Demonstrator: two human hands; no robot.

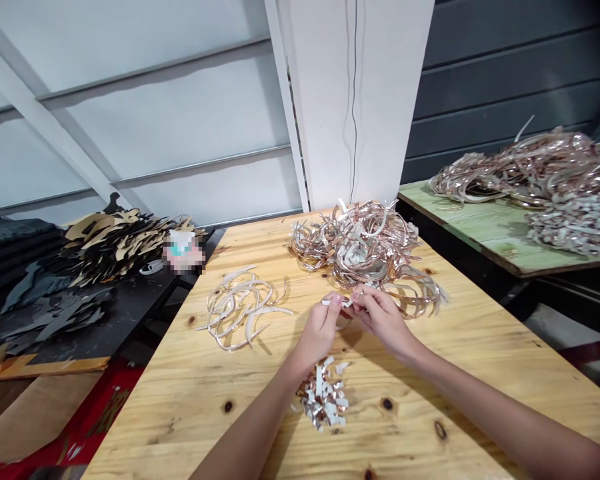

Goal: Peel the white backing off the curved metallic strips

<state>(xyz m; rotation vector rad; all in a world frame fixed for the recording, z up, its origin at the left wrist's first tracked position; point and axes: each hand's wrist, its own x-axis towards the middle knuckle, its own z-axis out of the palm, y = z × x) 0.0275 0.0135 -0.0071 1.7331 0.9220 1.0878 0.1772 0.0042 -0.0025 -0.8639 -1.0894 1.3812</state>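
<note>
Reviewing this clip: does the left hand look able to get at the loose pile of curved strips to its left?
Probably yes. The left hand and right hand both pinch a small strip, but only bare wooden table lies between it and the curved strips, which are close by.

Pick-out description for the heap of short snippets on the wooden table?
On the wooden table, find the left hand and right hand pinching a strip. The heap of short snippets lies just nearer the person. Unlike the long curved strips to its left and the big tangle behind, its pieces are stubs.
</note>
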